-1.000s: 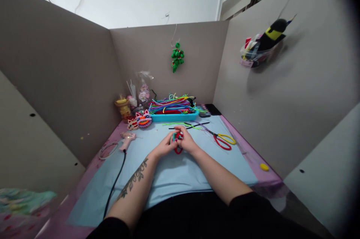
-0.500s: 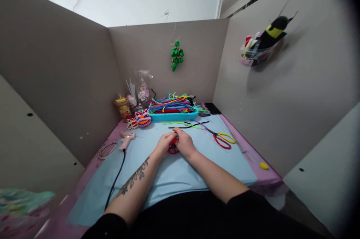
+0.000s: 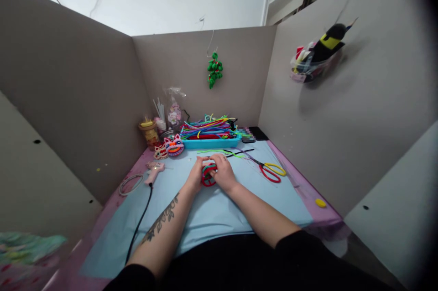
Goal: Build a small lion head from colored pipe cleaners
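Observation:
Between my hands is a small red and teal piece of bent pipe cleaners, held just above the blue table cover. My left hand grips its left side, and my right hand has its fingers curled on the right side. The fingertips partly hide the piece. Beyond the hands lie loose pipe cleaners in green and black. Scissors with one red and one yellow handle rest to the right, blades pointing away from me.
A blue tray of colourful pipe cleaners stands at the back. Left of it are finished lion-face pieces and a cup. A pink glue gun with a black cord lies left. Grey partitions enclose the table; a yellow disc sits right.
My hands have parted slightly at the fingers, the left shifting a little to the left. More of the red piece now shows, with its teal part visible. Both hands keep hold.

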Available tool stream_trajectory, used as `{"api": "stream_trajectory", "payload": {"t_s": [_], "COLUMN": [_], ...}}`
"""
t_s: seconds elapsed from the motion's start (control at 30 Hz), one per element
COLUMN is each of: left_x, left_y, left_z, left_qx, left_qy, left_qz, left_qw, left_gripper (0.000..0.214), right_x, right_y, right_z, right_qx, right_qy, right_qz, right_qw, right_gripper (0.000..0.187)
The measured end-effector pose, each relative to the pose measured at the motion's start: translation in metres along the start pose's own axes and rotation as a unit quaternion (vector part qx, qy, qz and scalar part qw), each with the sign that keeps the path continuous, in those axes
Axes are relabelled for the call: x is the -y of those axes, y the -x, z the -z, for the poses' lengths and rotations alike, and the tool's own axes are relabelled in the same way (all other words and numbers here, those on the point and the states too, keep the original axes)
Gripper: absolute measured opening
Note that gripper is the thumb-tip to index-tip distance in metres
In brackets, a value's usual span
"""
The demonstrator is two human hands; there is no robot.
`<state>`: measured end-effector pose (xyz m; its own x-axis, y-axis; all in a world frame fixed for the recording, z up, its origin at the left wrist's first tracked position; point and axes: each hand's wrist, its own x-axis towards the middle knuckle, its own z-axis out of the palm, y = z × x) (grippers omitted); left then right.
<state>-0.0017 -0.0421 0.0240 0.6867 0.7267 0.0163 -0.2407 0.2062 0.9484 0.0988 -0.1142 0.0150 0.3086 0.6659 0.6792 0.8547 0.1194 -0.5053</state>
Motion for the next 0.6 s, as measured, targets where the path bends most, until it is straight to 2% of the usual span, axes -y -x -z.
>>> {"api": "stream_trajectory", "payload": {"t_s": [0.07,0.13,0.23,0.37,0.47,0.6], "left_x": [0.002,0.003,0.001,-0.003,-0.006,-0.008], "left_y": [-0.003,-0.004,-0.003,-0.002,-0.002,-0.001], "left_z": [0.003,0.005,0.008,0.014,0.019,0.021], "left_qx": [-0.003,0.017,0.075,0.131,0.159,0.18], "left_qy": [0.005,0.007,-0.007,-0.139,-0.209,-0.229], "left_qz": [0.032,0.032,-0.014,-0.106,-0.119,-0.135], "left_qw": [0.999,0.999,0.997,0.976,0.958,0.947], "left_gripper": [0.073,0.077,0.074,0.06,0.054,0.058], "right_x": [0.0,0.0,0.0,-0.002,-0.002,-0.003], "right_y": [0.0,0.0,0.0,0.001,0.002,0.003], "right_z": [0.001,0.002,0.003,0.007,0.009,0.011], "right_qx": [-0.01,-0.016,-0.038,-0.051,-0.06,-0.062], "right_qy": [0.005,-0.002,-0.02,-0.011,-0.005,-0.003], "right_qz": [0.012,0.014,0.013,0.033,0.054,0.068], "right_qw": [1.0,1.0,0.999,0.998,0.997,0.996], "right_gripper": [0.034,0.025,0.021,0.019,0.015,0.011]}}
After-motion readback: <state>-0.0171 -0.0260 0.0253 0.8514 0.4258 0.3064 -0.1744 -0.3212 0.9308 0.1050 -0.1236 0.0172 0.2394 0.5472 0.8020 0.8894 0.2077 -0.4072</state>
